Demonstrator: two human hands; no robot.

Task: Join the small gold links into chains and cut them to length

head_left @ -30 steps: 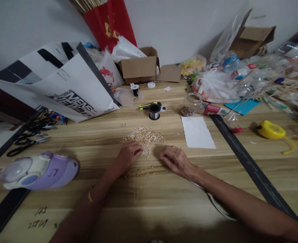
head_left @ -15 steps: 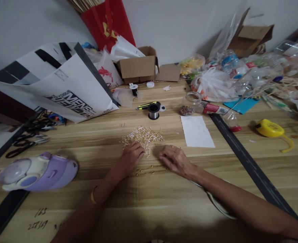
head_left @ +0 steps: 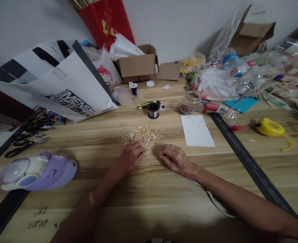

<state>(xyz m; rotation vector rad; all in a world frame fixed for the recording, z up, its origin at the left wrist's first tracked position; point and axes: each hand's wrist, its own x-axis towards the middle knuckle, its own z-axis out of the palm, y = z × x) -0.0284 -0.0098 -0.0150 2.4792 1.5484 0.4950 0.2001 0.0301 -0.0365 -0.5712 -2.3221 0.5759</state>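
Observation:
A loose pile of small gold and clear bead-like pieces (head_left: 144, 133) lies on the wooden table. At its near left edge rests my left hand (head_left: 132, 156), fingers curled down and closed; whatever they pinch is hidden. My right hand (head_left: 175, 158) lies a short way right of the pile, its fingers curled together, and what they hold, if anything, is too small to make out. Two strands of gold chain (head_left: 151, 169) stretch across the wood between the hands, their right ends near the right hand.
Behind the pile stand a wire spool (head_left: 153, 111) and a yellow-black utility knife (head_left: 146, 105). A jar of beads (head_left: 190, 103) and white paper (head_left: 197, 131) lie right, near a tape measure (head_left: 270, 127). Scissors (head_left: 22, 146) and a purple-white bottle (head_left: 45, 172) are left.
The view has shifted very slightly. Both hands stay almost in place, and the pile and chain look the same.

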